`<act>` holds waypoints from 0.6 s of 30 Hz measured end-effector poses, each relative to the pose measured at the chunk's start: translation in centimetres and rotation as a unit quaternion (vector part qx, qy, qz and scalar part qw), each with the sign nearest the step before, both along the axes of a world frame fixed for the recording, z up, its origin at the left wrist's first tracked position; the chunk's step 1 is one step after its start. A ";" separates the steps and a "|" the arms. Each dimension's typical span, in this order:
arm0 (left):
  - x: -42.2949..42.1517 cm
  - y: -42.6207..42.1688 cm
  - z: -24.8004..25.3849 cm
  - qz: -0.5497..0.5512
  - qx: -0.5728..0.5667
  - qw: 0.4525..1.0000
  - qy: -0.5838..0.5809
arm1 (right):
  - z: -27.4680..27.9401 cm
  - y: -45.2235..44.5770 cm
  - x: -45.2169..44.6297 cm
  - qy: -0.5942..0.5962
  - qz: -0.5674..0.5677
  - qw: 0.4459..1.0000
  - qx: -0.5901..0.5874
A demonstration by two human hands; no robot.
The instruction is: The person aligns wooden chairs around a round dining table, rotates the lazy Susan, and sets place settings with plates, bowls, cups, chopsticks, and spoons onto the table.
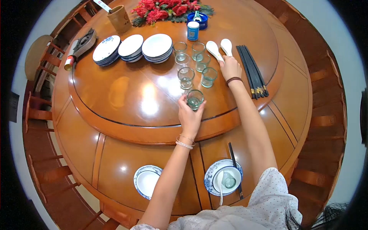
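My left hand [190,114] has its thumb and fingers around a small clear glass [195,100] near the turntable's front edge. More clear glasses [209,78] stand in two rows just beyond it. To the right, my right hand [230,68] pinches the handles of white soup spoons [213,49], whose bowls point away from me; exactly how many handles are in its grip is hidden. A bundle of black chopsticks [252,72] lies close to the right of that hand.
Stacked plates and bowls [157,45] sit at the turntable's left. Behind are red flowers [163,10], a blue canister [193,31] and a brown holder [119,19]. Nearer me are a blue-rimmed plate with a bowl [148,183] and another place setting [209,178] with chopsticks. Wooden chairs [326,120] ring the table.
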State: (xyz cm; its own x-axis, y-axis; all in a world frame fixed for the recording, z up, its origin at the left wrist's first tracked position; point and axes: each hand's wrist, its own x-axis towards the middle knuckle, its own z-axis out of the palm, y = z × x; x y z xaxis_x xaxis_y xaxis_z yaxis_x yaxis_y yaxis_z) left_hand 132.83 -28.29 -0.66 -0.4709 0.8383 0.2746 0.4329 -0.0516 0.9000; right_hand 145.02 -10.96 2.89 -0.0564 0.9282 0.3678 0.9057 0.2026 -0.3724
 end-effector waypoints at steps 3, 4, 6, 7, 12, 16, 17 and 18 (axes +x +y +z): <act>-0.1 0.0 0.3 0.016 -0.015 0.999 0.041 | -0.7 1.0 -1.6 -0.066 -0.013 0.996 -0.055; 0.0 -0.1 0.5 0.022 -0.020 0.998 0.049 | -0.9 1.2 -1.7 -0.073 -0.022 0.996 -0.051; -0.1 -0.1 0.7 0.022 -0.021 0.999 0.044 | -1.4 1.4 -1.4 -0.076 -0.024 0.995 -0.054; -0.1 -0.1 0.9 0.019 -0.019 0.999 0.038 | -1.7 1.4 -1.3 -0.079 -0.020 0.995 -0.056; 0.0 -0.2 1.3 0.020 -0.024 1.000 0.000 | -1.6 1.3 -0.5 -0.030 -0.010 0.999 0.026; -0.3 -1.2 1.6 0.051 0.117 0.992 0.005 | 0.2 -0.1 1.0 0.034 0.025 0.992 0.115; -1.0 -2.6 1.8 0.065 0.107 0.992 0.007 | 1.8 -1.7 0.9 0.022 0.033 0.992 0.119; -1.8 -4.2 2.4 0.020 0.130 0.991 -0.006 | 3.5 -4.1 0.2 0.182 0.043 0.981 0.061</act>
